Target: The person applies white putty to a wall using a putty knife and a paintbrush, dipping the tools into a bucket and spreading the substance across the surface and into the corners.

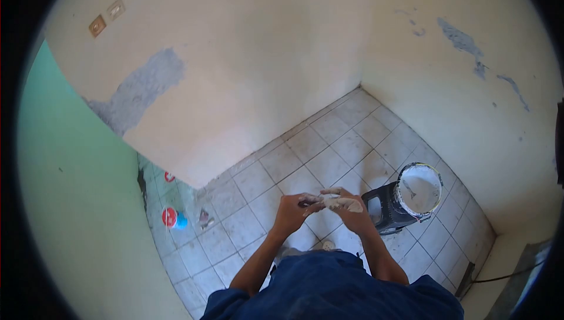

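Both hands are together in front of my body, above the tiled floor. My left hand [296,209] has its fingers curled around something dark and small that I cannot make out. My right hand [346,207] is smeared with white paste over the palm and fingers, and its fingers meet those of my left hand; whether it grips anything is unclear. To the right of my right hand, a bucket of white paste [419,189] with a tool in it rests on a black stand [382,205].
A grey patch [147,88] marks the wall at left, below two switch plates [107,18]. More grey patches [461,38] are on the right wall. A red-lidded blue container [174,218] stands on the floor at left. A dark cable [505,277] runs at lower right.
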The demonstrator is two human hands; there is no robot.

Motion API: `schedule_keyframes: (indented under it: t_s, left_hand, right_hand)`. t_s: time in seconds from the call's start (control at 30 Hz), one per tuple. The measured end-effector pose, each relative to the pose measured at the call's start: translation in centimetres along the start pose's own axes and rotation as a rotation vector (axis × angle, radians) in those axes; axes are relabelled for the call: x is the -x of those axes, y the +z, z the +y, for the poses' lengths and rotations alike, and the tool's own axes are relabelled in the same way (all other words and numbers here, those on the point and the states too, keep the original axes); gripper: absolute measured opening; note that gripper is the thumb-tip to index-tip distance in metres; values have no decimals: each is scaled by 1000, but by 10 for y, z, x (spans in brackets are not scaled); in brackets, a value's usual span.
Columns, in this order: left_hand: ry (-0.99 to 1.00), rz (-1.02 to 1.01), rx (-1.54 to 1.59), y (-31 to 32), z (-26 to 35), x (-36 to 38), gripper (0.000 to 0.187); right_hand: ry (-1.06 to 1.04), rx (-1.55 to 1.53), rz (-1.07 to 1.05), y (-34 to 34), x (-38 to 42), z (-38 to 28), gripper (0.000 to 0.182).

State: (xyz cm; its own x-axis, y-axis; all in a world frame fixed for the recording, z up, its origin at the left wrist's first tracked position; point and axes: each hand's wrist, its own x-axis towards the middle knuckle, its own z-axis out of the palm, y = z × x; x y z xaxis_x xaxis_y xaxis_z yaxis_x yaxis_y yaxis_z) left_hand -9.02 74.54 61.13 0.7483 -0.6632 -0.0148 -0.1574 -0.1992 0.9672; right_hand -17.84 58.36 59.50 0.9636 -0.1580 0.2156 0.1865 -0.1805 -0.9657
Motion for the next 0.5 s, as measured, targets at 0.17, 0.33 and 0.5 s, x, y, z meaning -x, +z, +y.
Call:
schedule_keyframes:
  t_s: [0.17,0.33,0.5]
  left_hand:
    - [-41,-39,41,-2,4,0,20]
    - [-21,-119,117,-6,-9,3,20]
    - [53,-125,148,-3,-7,9,20]
  right_hand:
    - [33,-22,-21,-1,4,4,16]
    - [37,-86,12,2,4,2,17]
    - [116,-147,45,2,4,5,15]
